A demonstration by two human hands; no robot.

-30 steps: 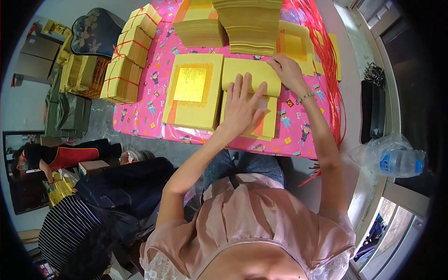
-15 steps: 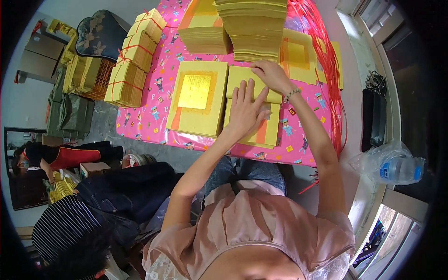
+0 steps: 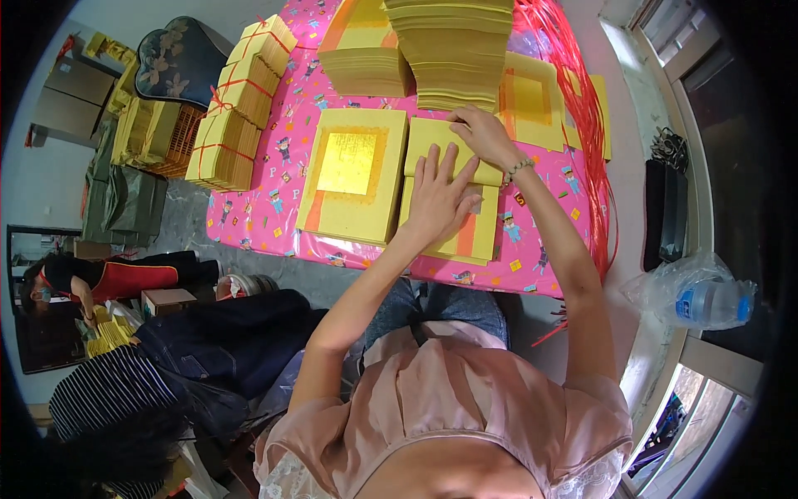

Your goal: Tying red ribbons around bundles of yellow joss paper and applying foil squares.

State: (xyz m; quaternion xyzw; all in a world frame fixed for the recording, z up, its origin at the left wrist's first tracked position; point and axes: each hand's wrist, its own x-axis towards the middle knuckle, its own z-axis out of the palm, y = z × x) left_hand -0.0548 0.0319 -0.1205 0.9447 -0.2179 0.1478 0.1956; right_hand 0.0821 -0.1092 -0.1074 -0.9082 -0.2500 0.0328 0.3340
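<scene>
My left hand lies flat with its fingers spread on a folded yellow paper sheet. Under it is a stack of yellow paper with an orange band. At the fold's far edge, my right hand has its fingers bent, thumb and forefinger close together on the paper; the other fingers are partly hidden. A beaded bracelet circles that wrist. Just left of the hands sits another yellow paper stack, its top sheet bearing a shiny gold square.
A pink patterned cloth covers the table. Tall paper stacks stand beyond my hands. Bundles tied with red string line the left side, red strands the right. A bottle in plastic lies far right. Another person handles paper at left.
My hands stay almost in place on the folded sheet. At the left, the striped-clothed figure has shifted slightly left, and the other person's arm has moved a little.
</scene>
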